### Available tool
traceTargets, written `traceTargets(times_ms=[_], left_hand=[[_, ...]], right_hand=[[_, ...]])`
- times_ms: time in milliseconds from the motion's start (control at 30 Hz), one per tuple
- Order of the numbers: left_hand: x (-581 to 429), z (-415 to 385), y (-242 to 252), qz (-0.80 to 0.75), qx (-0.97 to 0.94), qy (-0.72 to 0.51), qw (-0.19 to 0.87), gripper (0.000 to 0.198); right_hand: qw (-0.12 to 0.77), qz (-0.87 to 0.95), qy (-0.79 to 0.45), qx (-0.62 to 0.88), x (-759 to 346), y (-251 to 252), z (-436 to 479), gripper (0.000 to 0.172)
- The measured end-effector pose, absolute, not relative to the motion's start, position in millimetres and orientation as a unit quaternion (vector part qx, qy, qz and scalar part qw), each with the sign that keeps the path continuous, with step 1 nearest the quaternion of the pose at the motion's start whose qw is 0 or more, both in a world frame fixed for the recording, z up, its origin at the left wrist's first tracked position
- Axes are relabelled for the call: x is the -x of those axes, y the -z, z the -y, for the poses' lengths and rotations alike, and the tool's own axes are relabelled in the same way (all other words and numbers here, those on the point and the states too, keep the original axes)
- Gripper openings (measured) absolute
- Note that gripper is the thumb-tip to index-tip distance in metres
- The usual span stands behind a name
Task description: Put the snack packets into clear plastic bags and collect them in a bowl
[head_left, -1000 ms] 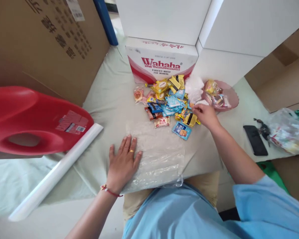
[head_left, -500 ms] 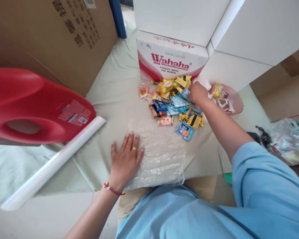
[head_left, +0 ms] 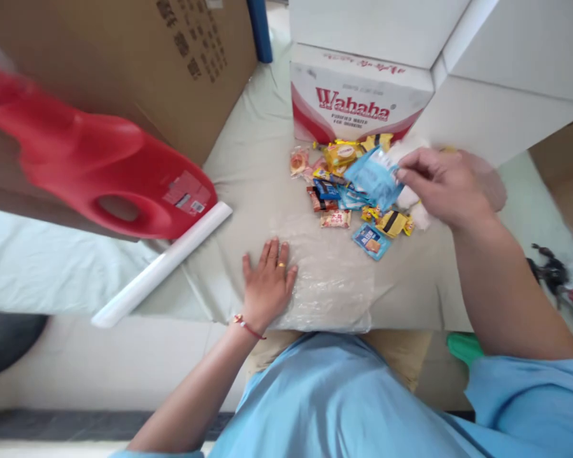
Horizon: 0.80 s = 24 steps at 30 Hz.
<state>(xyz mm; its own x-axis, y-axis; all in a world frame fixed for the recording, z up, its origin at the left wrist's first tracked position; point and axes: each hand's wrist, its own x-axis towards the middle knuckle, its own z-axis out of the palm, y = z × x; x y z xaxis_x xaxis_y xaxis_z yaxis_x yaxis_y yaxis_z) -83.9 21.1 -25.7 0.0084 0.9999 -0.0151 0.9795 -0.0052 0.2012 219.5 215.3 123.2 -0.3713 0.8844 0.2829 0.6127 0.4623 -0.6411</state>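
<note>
My right hand (head_left: 439,181) pinches a light-blue snack packet (head_left: 375,178) by its right end and holds it over the heap of wrapped snacks. Flat on the table lies my left hand (head_left: 270,280), fingers spread, touching the left edge of a clear plastic bag (head_left: 332,286). Yellow packets (head_left: 341,152), a red-and-white packet (head_left: 335,219) and several others make up the heap. One blue packet (head_left: 371,240) rests at its near side. Behind my right hand, a pink bowl (head_left: 494,181) is partly hidden.
A white Wahaha box (head_left: 358,102) stands behind the snacks. At the left are a red jug (head_left: 124,172), a white roll (head_left: 167,264) and a large cardboard box (head_left: 138,70). White boxes (head_left: 516,121) rise at the back right. The table's front edge runs close to my body.
My right hand has drawn back from the heap's far side and lifted a light-blue packet. My left hand stays flat by the bag. The camera view has shifted, moving the scene rightward.
</note>
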Motion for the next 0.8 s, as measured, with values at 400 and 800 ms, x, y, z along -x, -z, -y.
traceTargets(times_ms=[400, 800], left_hand=[[83, -18, 25, -0.696, -0.713, -0.049, 0.064, 0.060], [91, -20, 32, -0.693, -0.705, -0.119, 0.096, 0.059]], right_hand=[[0.022, 0.888, -0.226, 0.400, -126, -27, -115, 0.044], [-0.039, 0.875, -0.237, 0.420, -114, -21, -77, 0.057]])
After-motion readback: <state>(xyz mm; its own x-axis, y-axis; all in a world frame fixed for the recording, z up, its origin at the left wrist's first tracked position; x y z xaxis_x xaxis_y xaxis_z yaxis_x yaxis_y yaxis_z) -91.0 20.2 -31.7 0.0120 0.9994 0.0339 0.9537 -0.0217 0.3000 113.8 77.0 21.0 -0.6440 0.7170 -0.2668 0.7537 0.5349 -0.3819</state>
